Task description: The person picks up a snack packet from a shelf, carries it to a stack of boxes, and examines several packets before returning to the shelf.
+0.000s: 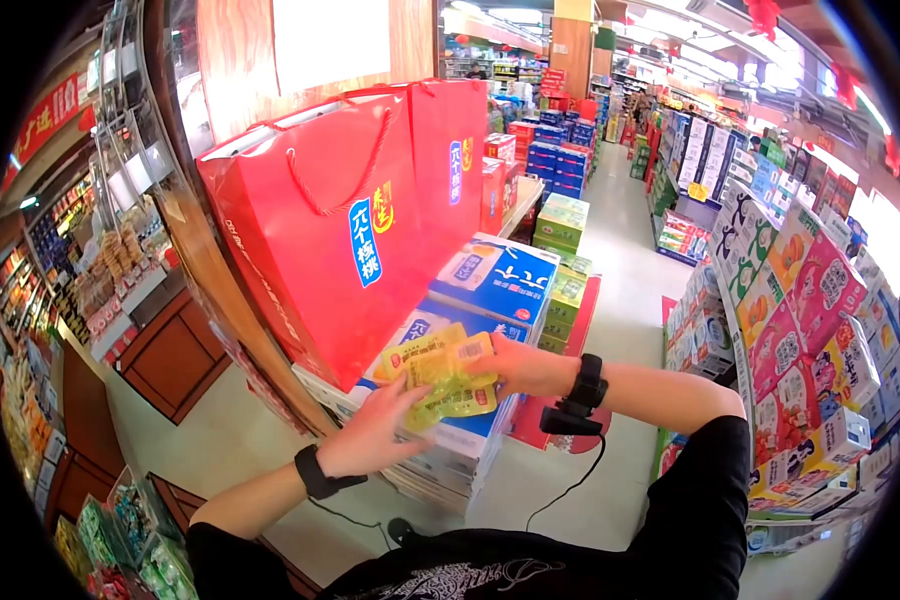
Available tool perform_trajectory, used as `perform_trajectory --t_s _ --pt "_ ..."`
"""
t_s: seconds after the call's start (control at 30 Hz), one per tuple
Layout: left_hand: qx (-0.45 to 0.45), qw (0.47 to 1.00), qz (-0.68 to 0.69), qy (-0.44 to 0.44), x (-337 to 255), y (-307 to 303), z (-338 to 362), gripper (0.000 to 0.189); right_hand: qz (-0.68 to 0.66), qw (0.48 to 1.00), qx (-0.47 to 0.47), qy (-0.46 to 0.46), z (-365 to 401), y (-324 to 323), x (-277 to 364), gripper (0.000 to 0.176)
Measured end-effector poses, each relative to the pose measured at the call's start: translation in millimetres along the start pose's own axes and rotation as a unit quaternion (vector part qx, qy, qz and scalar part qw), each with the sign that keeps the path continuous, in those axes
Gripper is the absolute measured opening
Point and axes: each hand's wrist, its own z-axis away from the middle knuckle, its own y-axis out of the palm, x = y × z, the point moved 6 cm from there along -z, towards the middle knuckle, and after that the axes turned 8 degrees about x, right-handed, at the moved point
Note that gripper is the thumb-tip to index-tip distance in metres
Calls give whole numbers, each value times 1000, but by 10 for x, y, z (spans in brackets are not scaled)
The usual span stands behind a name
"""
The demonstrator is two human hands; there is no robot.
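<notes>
Several small yellow, partly see-through packets (428, 362) with red labels are bunched together over the blue cartons. My right hand (532, 368) grips them from the right, its fingers closed at their edge. From the lower left my left hand (372, 436) holds the near side of the bunch between thumb and fingers; its fingertips are slightly blurred. Under the packets lie blue drink cartons (505, 275) with white lettering. Just behind my left hand stands a big red gift bag (310, 250) with rope handles.
A second red bag (460, 150) stands behind the first. Green boxes (562, 222) are stacked past the cartons. Shelves of colourful boxes (805, 300) line the right side of the aisle (620, 220). Black cables hang from my wrist straps (572, 420).
</notes>
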Motion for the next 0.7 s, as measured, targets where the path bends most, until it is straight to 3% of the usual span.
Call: perform_trajectory --t_s 0.2,0.27,0.4,0.47,0.5,0.57,0.6,0.67,0.7 --pt "-47 996 -69 0 -76 92 101 80 -35 998 26 -47 128 220 -79 53" --pt "-43 996 -78 -9 -66 113 112 82 29 999 3 19 180 226 -85 57" --pt "-78 994 -77 10 23 80 138 76 89 993 -31 68 264 147 -118 62" --pt "-88 994 -61 16 47 48 148 73 140 983 -121 3 283 -13 -238 70" --pt "-91 994 -49 21 53 27 146 70 140 983 -121 3 294 27 -274 70" --pt "-94 995 -37 26 52 -9 141 68 257 934 -202 -147 398 81 -84 68" --pt "-86 996 -33 24 38 -24 139 67 257 933 -203 -147 403 94 -76 68" --pt "-78 996 -30 24 39 -43 126 66 457 841 -221 -188 448 194 52 68" --pt "-79 996 -27 31 45 -40 123 66 457 840 -222 -189 459 212 62 68"
